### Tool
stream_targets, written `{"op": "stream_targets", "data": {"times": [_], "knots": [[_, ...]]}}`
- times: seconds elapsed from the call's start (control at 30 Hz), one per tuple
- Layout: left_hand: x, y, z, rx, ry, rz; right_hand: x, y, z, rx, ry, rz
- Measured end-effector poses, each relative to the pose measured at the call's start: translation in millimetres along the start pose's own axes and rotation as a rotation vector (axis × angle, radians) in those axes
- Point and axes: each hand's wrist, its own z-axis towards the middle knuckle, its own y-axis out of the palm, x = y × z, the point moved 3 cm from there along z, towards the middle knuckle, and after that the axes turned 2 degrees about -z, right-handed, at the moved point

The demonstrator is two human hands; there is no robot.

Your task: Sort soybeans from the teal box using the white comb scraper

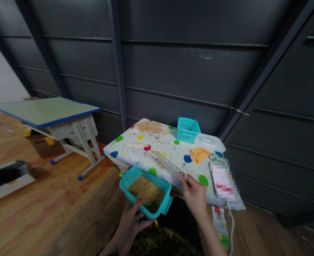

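My left hand point(131, 224) grips the near side of a teal box point(145, 192) full of beans, held just below the near edge of a small table point(135, 142) with a spotted cloth. My right hand point(195, 193) pinches one end of a flat white ruler-like strip point(171, 165), which lies slanted over the cloth. A heap of loose beans point(151, 127) sits at the far side of the cloth.
A second teal box point(187, 129), empty, stands at the back, next to a white lid point(209, 142). An orange cloth point(199, 155) and a packet point(223, 183) lie to the right. A green-topped desk point(46, 112) stands at the left, on a wooden floor. Dark panelled wall behind.
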Motion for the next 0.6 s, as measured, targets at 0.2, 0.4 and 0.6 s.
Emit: {"op": "stream_targets", "data": {"times": [0.2, 0.4, 0.6], "knots": [[1, -3.6, 3, -0.04, 0.046, -0.002, -28, -7, -30, -0.019, -0.161, 0.038], [1, -4.4, 5, -0.03, 0.008, 0.024, -27, -10, -37, 0.037, -0.115, 0.043], [0, -6.5, 13, 0.005, 0.006, 0.029, 6, 11, 11, 0.114, 0.024, -0.014]]}}
